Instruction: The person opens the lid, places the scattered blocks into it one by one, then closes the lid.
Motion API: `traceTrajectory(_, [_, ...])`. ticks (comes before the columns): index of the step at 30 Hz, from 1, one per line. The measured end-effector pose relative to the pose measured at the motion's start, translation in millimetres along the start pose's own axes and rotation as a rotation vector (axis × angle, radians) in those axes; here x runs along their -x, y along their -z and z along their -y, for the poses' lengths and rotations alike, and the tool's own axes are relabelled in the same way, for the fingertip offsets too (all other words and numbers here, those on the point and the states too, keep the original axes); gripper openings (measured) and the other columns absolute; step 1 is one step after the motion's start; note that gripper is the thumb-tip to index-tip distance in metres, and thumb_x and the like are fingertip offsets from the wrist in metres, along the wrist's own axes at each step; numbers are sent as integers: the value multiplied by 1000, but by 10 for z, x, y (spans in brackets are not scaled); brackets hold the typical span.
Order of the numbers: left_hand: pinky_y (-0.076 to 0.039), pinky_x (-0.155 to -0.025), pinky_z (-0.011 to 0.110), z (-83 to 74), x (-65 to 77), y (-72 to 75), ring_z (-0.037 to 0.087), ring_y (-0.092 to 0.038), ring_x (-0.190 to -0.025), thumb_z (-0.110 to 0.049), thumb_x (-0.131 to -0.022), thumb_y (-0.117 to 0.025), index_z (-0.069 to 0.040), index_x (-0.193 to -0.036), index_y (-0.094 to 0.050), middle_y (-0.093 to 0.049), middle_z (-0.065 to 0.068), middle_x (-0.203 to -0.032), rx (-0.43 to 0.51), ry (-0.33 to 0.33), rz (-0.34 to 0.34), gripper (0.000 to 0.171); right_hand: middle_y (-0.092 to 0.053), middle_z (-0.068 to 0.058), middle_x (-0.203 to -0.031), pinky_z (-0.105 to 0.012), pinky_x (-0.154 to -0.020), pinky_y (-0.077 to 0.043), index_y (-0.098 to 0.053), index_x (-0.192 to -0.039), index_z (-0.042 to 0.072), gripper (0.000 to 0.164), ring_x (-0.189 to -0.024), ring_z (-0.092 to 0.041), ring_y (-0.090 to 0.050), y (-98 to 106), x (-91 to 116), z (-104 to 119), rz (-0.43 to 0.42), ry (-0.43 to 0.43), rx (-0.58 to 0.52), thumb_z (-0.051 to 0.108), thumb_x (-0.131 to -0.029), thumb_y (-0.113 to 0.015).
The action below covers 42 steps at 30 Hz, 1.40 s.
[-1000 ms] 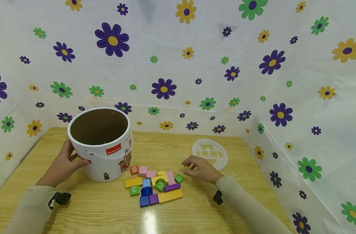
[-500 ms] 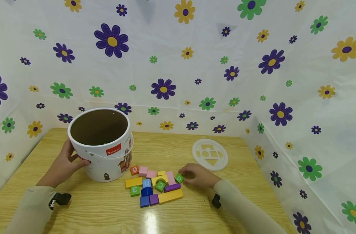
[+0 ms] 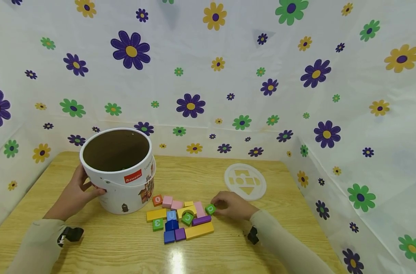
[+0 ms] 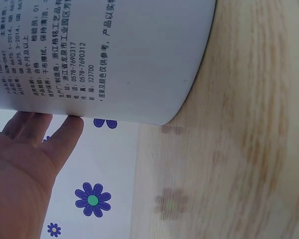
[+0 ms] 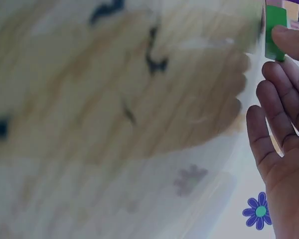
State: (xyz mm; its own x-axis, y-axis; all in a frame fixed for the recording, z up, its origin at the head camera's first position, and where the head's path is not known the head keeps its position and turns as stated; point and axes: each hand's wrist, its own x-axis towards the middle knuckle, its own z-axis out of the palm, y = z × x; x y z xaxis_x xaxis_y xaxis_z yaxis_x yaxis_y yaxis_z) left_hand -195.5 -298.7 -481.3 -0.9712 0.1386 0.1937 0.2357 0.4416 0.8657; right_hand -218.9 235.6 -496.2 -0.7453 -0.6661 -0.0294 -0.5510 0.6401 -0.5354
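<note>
On the left of the table stands a white bucket (image 3: 126, 192) with a red label and a wire handle. My left hand (image 3: 74, 192) holds its left side, thumb on the front and fingers reaching round behind; the left wrist view shows the fingers (image 4: 65, 139) against the printed wall (image 4: 139, 59). My right hand (image 3: 233, 205) pinches a green letter block (image 3: 210, 209) marked D, at the right end of a cluster of blocks. In the right wrist view, the thumb lies on this green block (image 5: 275, 32).
Several colored blocks lie close together, including a yellow arch (image 3: 186, 210), a long yellow block (image 3: 199, 230), a purple block (image 3: 201, 220) and a red letter block (image 3: 157, 200). Behind my right hand lies a white round lid (image 3: 230, 186) with shaped cutouts. A flowered sheet (image 3: 208, 83) encloses the table.
My right hand has moved left and toward me from beside the lid to the green D block and now pinches it. The left hand stays on the bucket.
</note>
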Motion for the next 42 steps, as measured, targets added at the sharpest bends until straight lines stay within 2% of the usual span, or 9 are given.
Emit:
traceTrajectory(6, [-30,-104,83,14,-6,-1,53,-14,-151,-20,-94,-77,-48,-163,7,-5,3,-174,1,0,-2,112,-69,6,-108,-33,-88,-60,-73,-115,15,21,-98,-12,-64,155,30,26,-98,-34,3,19,-95,-77])
traceTrajectory(13, [-30,-104,84,45,-9,10,54,-14,-151,-21,-94,-78,-48,-162,8,-4,3,-174,0,3,-4,113,-70,-2,-108,-44,-87,-60,-71,-119,12,27,-98,-24,-66,454,-43,8,-216,-4,17,19,-94,-78])
traceTrajectory(16, [-30,-104,84,51,-6,12,55,-14,-150,-21,-94,-78,-48,-162,8,-3,4,-174,1,6,-5,113,-71,-4,-110,-46,-89,-60,-71,-121,11,28,-100,-30,-67,604,-108,46,-262,-17,3,20,-95,-77])
traceTrajectory(20, [-30,-103,83,47,-6,11,55,-15,-150,-21,-94,-78,-48,-162,8,-4,5,-174,1,5,-6,113,-70,-6,-112,-48,-92,-60,-71,-122,10,29,-103,-31,-66,802,-230,161,-324,-32,-19,19,-95,-77])
traceTrajectory(25, [-30,-103,83,42,-10,9,54,-15,-150,-20,-95,-77,-47,-163,8,-5,5,-173,5,0,-3,112,-70,-7,-113,-46,-91,-60,-71,-123,8,30,-103,-26,-66,1003,-431,350,-386,21,2,18,-96,-76])
traceTrajectory(27, [-29,-103,84,39,-12,7,54,-15,-150,-20,-95,-77,-47,-163,7,-5,6,-173,9,-2,-3,112,-70,-5,-113,-42,-91,-61,-72,-123,8,30,-104,-26,-66,1062,-521,439,-400,43,13,19,-96,-76])
traceTrajectory(34, [-28,-103,85,54,10,26,55,-15,-149,-20,-94,-77,-47,-163,7,-5,6,-173,15,3,-13,112,-70,-9,-112,-34,-88,-61,-72,-122,8,29,-102,-22,-65,1097,-924,816,-436,124,16,20,-97,-76])
traceTrajectory(39, [-30,-105,82,64,-1,3,53,-18,-148,-20,-95,-77,-46,-163,7,-8,9,-172,13,-4,-3,111,-70,-11,-114,-38,-88,-64,-71,-124,5,29,-103,-24,-65,1025,-1140,1107,-457,171,-41,16,-97,-75])
traceTrajectory(42, [-31,-105,81,63,-10,-3,52,-19,-148,-19,-95,-77,-46,-163,7,-9,9,-172,10,-12,1,111,-69,-10,-116,-37,-89,-63,-70,-125,5,31,-104,-21,-65,951,-1253,1271,-468,191,-53,17,-97,-75])
